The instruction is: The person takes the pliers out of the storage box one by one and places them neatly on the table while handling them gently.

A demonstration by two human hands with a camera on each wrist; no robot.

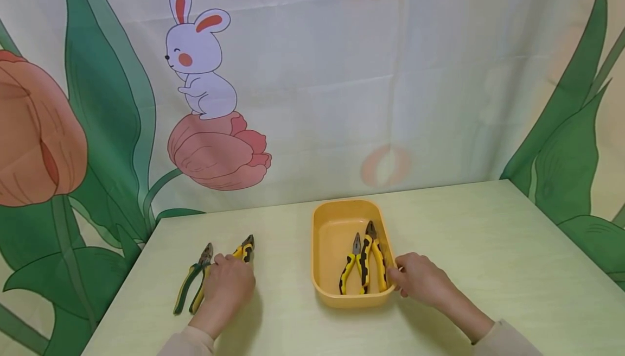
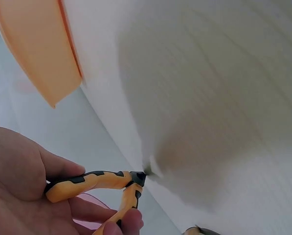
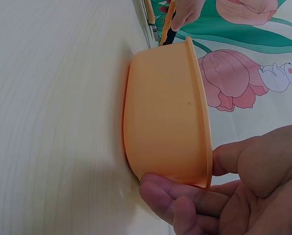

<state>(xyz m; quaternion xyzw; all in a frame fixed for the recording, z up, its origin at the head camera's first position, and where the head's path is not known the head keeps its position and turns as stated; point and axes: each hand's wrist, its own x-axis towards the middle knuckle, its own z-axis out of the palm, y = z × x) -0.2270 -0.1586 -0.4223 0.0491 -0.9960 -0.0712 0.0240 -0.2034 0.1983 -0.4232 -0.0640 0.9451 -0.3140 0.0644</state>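
My left hand [image 1: 229, 283] grips yellow-and-black pliers [image 1: 248, 243] by the handles, left of the bin in the head view. The left wrist view shows the two handles [image 2: 99, 182] spread, with the thumb along one and fingers around the other. My right hand [image 1: 422, 277] pinches the near right corner of a yellow plastic bin [image 1: 351, 302], thumb at the rim and fingers under it, as the right wrist view shows. Inside the bin, smaller yellow-and-black pliers [image 1: 348, 272] lie beside a larger yellow-and-black pair [image 1: 380, 264].
Green-and-yellow pliers [image 1: 182, 293] lie on the pale table [image 1: 288, 269] just left of my left hand, handles apart. Behind the table hangs a cloth [image 1: 312, 101] printed with tulips and a rabbit.
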